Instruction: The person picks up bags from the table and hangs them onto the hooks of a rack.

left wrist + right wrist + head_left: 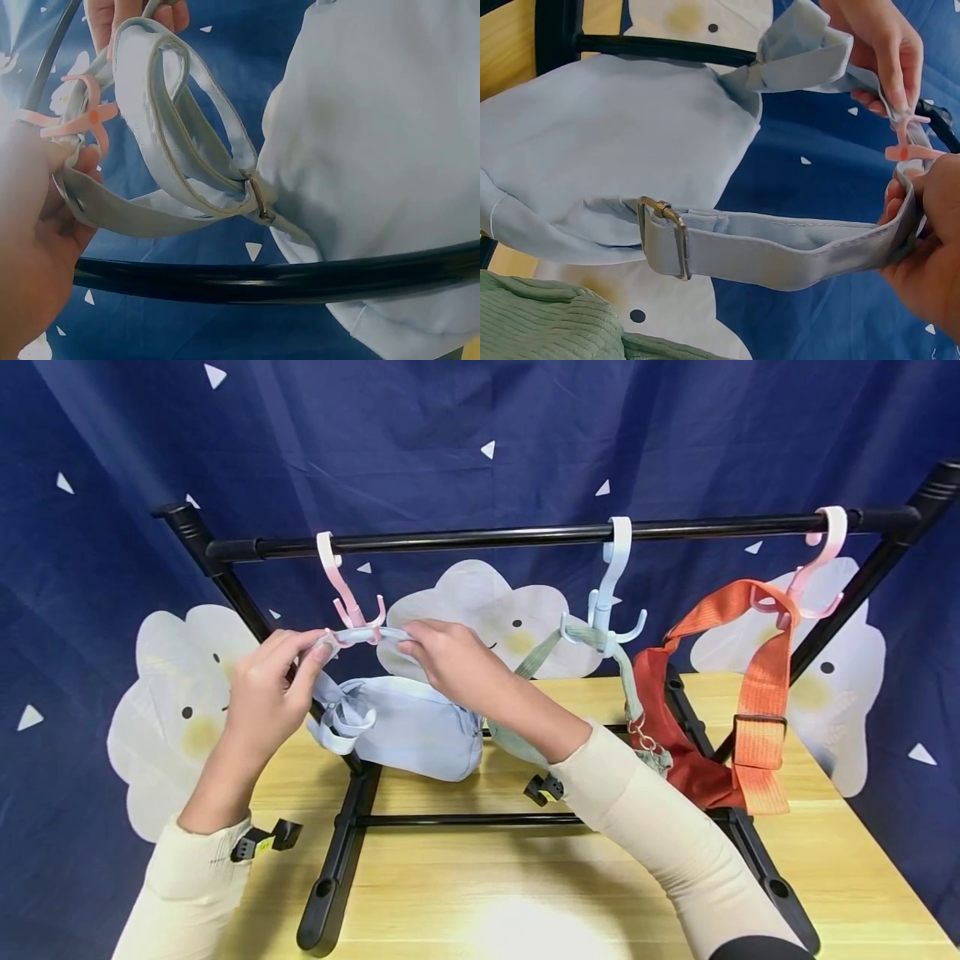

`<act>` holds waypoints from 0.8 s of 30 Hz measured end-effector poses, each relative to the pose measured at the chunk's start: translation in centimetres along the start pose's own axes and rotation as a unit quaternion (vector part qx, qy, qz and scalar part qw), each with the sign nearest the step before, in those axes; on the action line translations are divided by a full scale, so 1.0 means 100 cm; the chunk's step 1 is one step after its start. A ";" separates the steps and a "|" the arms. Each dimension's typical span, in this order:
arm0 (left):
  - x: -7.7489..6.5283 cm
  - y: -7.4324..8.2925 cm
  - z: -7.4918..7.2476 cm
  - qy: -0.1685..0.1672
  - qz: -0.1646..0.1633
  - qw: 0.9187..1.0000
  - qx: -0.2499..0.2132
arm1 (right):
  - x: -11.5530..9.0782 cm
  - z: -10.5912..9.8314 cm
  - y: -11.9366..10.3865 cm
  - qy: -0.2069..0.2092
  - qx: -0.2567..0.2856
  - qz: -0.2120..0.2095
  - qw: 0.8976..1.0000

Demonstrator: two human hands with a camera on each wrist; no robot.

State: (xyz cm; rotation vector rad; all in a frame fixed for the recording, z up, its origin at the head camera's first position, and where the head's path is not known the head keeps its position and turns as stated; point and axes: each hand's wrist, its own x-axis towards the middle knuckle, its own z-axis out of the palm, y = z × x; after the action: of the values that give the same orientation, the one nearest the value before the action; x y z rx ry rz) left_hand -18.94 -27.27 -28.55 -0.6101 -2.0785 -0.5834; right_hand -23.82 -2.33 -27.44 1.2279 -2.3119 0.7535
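A pale blue bag (420, 727) hangs by its strap (354, 636) at the left pink hook (341, 581). On the strap's left side, my left hand (262, 689) pinches it between thumb and fingers. My right hand (456, 658) grips the same strap just right of the hook. Between the hands, the strap lies over the hook's lower prongs. In the right wrist view a metal buckle (681, 238) joins the strap near the bag. A looped, bunched length of strap (154, 112) stands out in the left wrist view.
The hooks hang from a black rack bar (480, 537). Farther right, a green bag's strap (626, 681) hangs on a blue hook (617, 568), and an orange-red bag (690, 752) on another pink hook (813, 560). The rack stands on a wooden table (450, 885).
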 end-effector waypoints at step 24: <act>-0.024 0.009 0.008 0.048 -0.042 0.996 -0.055 | -0.036 -0.004 0.007 0.032 0.019 0.023 0.999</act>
State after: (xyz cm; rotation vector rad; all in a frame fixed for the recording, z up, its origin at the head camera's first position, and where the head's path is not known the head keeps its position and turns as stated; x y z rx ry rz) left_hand -17.65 -26.66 -30.84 -0.5490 -1.9980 -0.7649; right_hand -22.52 0.49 -29.43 1.1536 -2.2901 0.8449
